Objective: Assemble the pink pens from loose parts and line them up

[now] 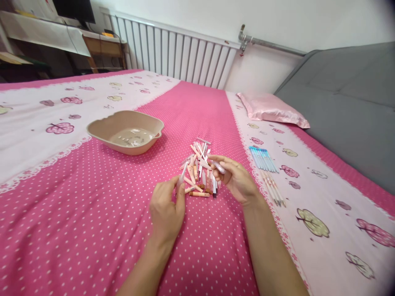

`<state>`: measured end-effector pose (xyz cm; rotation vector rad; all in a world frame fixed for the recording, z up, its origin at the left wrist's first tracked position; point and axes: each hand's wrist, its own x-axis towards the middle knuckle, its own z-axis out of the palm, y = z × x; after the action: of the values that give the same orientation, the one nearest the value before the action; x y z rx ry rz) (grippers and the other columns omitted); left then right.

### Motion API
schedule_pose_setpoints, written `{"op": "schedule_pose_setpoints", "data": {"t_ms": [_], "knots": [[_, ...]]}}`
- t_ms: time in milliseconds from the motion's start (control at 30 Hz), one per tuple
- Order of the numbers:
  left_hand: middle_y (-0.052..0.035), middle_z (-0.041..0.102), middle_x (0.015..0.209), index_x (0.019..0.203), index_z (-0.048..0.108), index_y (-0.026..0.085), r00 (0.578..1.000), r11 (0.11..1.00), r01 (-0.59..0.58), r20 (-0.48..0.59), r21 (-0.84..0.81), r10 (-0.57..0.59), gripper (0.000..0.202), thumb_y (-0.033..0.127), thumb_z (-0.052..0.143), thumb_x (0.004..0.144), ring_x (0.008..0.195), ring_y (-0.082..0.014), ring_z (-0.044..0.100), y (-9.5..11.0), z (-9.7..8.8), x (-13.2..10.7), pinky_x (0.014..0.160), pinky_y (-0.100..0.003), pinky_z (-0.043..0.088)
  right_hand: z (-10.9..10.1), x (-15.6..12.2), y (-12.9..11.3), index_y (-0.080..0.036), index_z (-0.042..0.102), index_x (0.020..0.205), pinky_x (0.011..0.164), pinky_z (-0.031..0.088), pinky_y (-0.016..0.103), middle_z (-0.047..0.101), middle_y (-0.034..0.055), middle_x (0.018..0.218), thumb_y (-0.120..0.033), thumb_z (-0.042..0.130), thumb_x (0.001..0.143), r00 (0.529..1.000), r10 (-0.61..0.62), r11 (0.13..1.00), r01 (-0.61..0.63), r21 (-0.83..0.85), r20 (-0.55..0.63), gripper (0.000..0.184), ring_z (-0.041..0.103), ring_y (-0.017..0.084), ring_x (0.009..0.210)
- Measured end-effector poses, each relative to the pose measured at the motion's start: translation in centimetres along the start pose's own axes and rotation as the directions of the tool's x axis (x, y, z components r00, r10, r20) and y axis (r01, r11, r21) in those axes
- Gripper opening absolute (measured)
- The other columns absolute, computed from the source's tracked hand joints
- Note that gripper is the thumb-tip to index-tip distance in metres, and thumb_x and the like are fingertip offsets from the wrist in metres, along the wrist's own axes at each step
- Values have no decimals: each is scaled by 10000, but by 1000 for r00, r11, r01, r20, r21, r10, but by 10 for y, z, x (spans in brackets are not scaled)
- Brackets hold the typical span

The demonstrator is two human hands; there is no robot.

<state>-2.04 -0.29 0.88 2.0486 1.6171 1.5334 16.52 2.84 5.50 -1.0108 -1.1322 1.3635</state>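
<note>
My left hand (167, 202) is closed on a slim, pale pen piece (184, 170), its thin end pointing up. In my right hand (236, 177), thumb and fingers pinch a short pale lilac pen piece (219, 167), perhaps a cap or barrel. The two pieces are apart. Between and just beyond my hands lies a loose pile of pen parts (195, 172) in white, pink, peach and brown. An orange pen part with a brown end (199, 194) lies at the near edge of the pile.
A beige plastic basin (108, 137) with small white bits inside stands on the pink dotted bedspread (92, 230) to the left. Blue pens (263, 159) and pale pens (273, 188) lie in rows at right. Beyond are a pink pillow (271, 109), grey headboard (345, 98) and white radiator (173, 47).
</note>
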Motion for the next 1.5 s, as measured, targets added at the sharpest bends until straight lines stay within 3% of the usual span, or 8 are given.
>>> {"op": "schedule_pose_setpoints", "data": {"t_ms": [100,167,267,433,600,733,933,1500], "knots": [[-46,652,797,972,627,151,1000,1000,-20,-2,1,20,182,237,520,853,743,-174,554,0,1,0,665,-276,432,8,-10,-12,-200,644,1070,670,505,252,620,33,839,-273,557,807,994,-49,997,43,56,101,287,583,110,713],[-50,653,799,968,630,145,1000,1000,-27,10,3,27,180,232,525,851,754,-177,549,0,1,0,675,-279,430,13,-15,-17,-222,640,1064,702,516,251,627,18,839,-258,651,755,991,-82,996,79,27,103,311,594,107,729],[-47,649,787,974,632,145,999,999,-38,32,3,38,182,227,526,851,740,-174,537,0,0,0,668,-279,421,20,-17,-18,-234,653,991,665,514,221,628,-9,798,-245,746,677,993,-119,992,118,33,26,327,591,87,684],[-42,641,764,973,634,136,996,997,-77,51,-3,77,180,218,532,851,715,-167,512,1,0,0,659,-276,406,25,-14,-13,-228,695,918,528,452,193,576,-34,628,-327,680,758,965,-221,975,223,-3,-142,189,510,65,547],[-44,650,782,957,637,124,991,992,-123,53,-33,124,162,194,547,842,736,-162,523,2,1,1,688,-273,410,26,-13,-11,-255,715,878,560,448,221,652,-7,771,-348,688,739,911,-327,944,304,-124,-252,169,554,97,655],[-44,643,773,960,639,120,987,988,-144,57,-53,147,163,185,560,833,745,-163,528,3,1,1,699,-274,416,28,-13,-11,-270,714,887,694,490,265,682,-1,817,-334,684,749,913,-337,939,308,-154,-228,155,617,132,779],[-44,630,758,969,644,121,986,987,-147,69,-70,152,167,170,569,827,746,-160,522,4,0,1,691,-268,416,30,-13,-10,-256,704,902,814,496,317,698,1,824,-337,678,757,922,-333,938,301,-174,-198,169,643,141,792],[-46,624,750,980,644,116,984,984,-157,74,-89,164,179,160,569,825,739,-157,520,3,0,-1,683,-266,419,31,-14,-9,-245,702,925,816,493,272,717,2,913,-286,669,780,937,-312,947,294,-126,-155,154,648,124,853]]}}
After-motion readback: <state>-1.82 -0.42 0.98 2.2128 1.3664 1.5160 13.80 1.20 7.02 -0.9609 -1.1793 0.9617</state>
